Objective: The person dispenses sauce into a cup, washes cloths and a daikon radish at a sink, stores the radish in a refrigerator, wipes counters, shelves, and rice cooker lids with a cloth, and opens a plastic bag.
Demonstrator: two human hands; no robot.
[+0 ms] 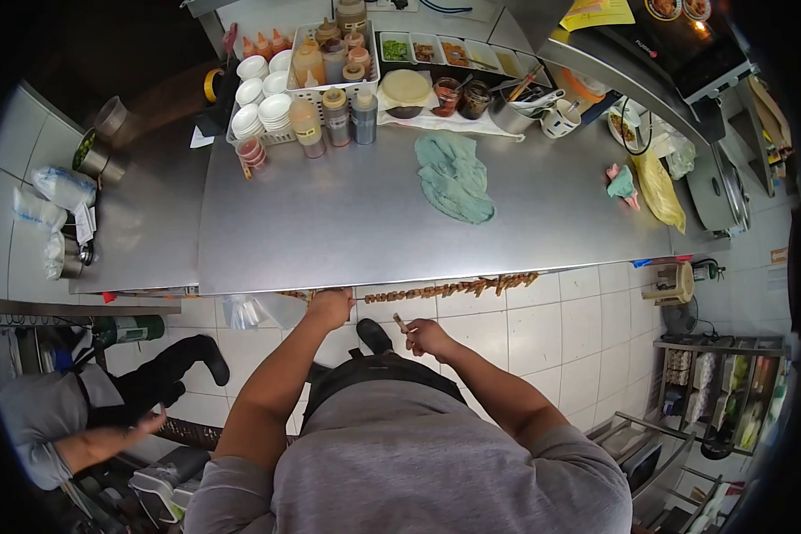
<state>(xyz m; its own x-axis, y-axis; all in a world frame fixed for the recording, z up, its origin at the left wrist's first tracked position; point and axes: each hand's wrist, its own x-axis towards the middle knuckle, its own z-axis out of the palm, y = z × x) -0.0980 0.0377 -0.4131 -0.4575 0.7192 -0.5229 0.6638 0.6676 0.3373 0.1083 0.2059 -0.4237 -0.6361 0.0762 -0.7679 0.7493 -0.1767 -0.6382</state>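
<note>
Along the front edge of the steel counter (329,214) runs a row of brown wooden clothespins (454,289), several of them packed side by side. My left hand (331,308) is closed at that edge, by the left part of the row; whatever its fingers grip is hidden. Lower and to the right, my right hand (429,340) pinches a single small wooden clothespin (400,320), held apart from the row above the tiled floor.
A teal cloth (456,178) lies on the counter. Behind stand sauce bottles (308,129), stacked white bowls (274,111) and topping trays (425,49). A pink-and-green cloth (623,185) is at right. Another person (53,418) is at lower left; a wire rack (721,392) stands right.
</note>
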